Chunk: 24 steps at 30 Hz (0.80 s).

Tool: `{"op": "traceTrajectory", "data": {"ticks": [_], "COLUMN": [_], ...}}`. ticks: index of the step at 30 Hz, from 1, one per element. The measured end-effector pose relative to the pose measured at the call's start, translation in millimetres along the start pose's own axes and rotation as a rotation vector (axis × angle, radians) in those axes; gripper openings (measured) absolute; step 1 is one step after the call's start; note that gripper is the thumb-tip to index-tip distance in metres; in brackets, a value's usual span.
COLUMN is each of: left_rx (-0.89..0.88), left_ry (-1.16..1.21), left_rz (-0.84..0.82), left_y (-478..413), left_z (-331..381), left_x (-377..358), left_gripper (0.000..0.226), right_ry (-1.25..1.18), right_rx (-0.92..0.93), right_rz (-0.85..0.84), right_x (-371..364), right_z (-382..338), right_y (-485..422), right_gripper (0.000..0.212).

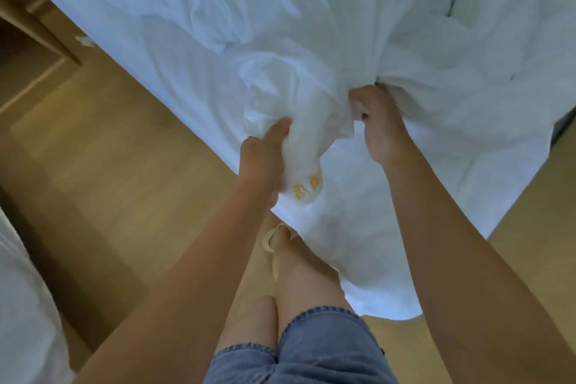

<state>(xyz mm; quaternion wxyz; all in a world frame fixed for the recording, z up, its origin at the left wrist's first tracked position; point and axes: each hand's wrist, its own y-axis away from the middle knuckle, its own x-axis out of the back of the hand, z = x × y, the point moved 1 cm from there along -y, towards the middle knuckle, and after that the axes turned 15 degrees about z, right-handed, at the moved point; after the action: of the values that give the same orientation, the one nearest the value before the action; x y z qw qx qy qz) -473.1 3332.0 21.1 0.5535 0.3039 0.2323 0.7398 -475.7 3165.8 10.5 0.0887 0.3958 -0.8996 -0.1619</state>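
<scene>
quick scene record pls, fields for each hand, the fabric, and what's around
left hand: grips a bunched corner of the white bedding
right hand: grips a gathered fold of the same bedding
fabric state: rumpled, drawn into folds toward both hands
marking: yellow embroidery on the bunched corner
floor: light wood
person: standing, denim shorts, pale slipper

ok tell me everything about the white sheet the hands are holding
The white sheet looks like thin, soft cotton, heavily creased, spread wide and hanging over an edge above the wooden floor. The left hand grips a bunched part bearing yellow stitched marks; the right hand grips a gathered fold beside it.
</scene>
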Motion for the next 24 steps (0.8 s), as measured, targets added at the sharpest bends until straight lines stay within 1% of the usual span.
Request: {"op": "traceTrajectory", "data": {"ticks": [1, 2, 3, 6, 8, 10, 12, 14, 16, 18, 21, 23, 24], "left_rx": [0.017, 0.035, 0.052, 0.085, 0.168, 0.248, 0.281, 0.289, 0.285, 0.274, 0.207, 0.161, 0.155], "left_ry": [0.039, 0.071, 0.101, 0.168, 0.109, 0.030, -0.034, -0.084, -0.125, -0.110, 0.049, 0.164, 0.237], "left_rz": [0.002, 0.001, 0.001, 0.032, 0.085, 0.124, 0.120, 0.123, 0.133, 0.148, 0.200, 0.229, 0.225], "left_y": [17.5, 33.8, 48.8, 79.0, 82.1, 74.3, 63.4, 53.0, 44.6, 42.0, 52.9, 72.2, 82.2], "left_z": [-1.6, -7.3, -18.2, -70.7, -108.8, -142.6, -166.2, -184.5, -195.3, -193.8, -175.3, -159.9, -153.5], "left_x": [6.3, 14.2, 24.7, 58.2, 60.9, 43.3, 15.8, -8.7, -24.7, -36.5, -54.2, -63.6, -66.0], "left_gripper": [0.029, 0.035, 0.037, 0.019, 0.021, 0.025, 0.028, 0.032, 0.036, 0.032, 0.023, 0.017, 0.013], "right_ry": [0.032, 0.039, 0.010, -0.092, -0.065, -0.026, 0.061, 0.162, 0.289, 0.407, 0.483, 0.441, 0.372], "right_rx": [-0.007, -0.017, -0.043, -0.149, -0.221, -0.279, -0.291, -0.257, -0.185, -0.082, 0.040, 0.041, 0.017], "right_rz": [-0.024, -0.041, -0.041, 0.021, 0.112, 0.221, 0.280, 0.223, 0.107, 0.030, 0.049, 0.120, 0.161], "right_x": [0.1, 0.9, 4.2, 29.9, 54.0, 71.9, 84.3, 93.8, 99.4, 100.9, 94.7, 101.2, 109.3], "right_z": [-11.4, -19.4, -22.5, -5.6, 23.3, 51.9, 70.7, 78.8, 79.9, 79.1, 73.0, 64.7, 59.5], "right_y": [2.2, 2.7, 1.4, -4.3, -3.3, 3.1, 4.4, 0.4, -4.8, -10.8, -23.6, -35.1, -42.7], "right_gripper": [0.009, 0.015, 0.019, 0.014, 0.022, 0.028, 0.021, 0.022, 0.024, 0.020, 0.025, 0.029, 0.029]}}
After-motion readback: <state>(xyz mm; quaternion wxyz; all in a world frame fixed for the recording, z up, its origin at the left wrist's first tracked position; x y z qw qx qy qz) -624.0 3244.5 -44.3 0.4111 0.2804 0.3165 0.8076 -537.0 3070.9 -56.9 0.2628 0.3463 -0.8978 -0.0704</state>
